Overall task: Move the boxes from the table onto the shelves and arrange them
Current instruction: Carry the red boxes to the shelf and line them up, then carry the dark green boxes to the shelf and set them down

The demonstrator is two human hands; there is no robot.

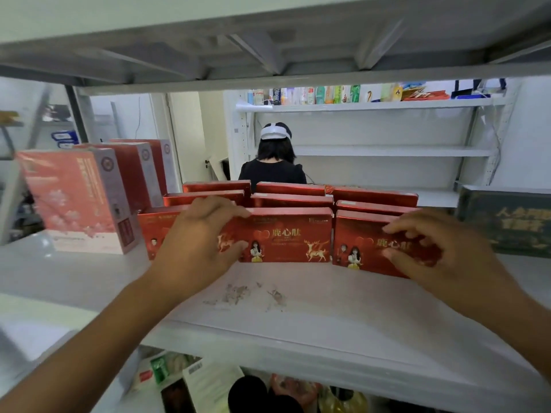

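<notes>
On the shelf (pixel 298 308), left hand (pixel 196 236) grips the front-left red box (pixel 286 234), fingers over its top; right hand (pixel 432 248) pinches the front-right red box (pixel 360 242). Arranging step; next likely squaring both against the 2 back rows (pixel 292 200).

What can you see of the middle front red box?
The red box looks like glossy cardboard, with gold deer, gold characters and a cartoon figure on its front. It stands upright on the white shelf, front of its row, between two like boxes. The left hand grips its left end.
</notes>
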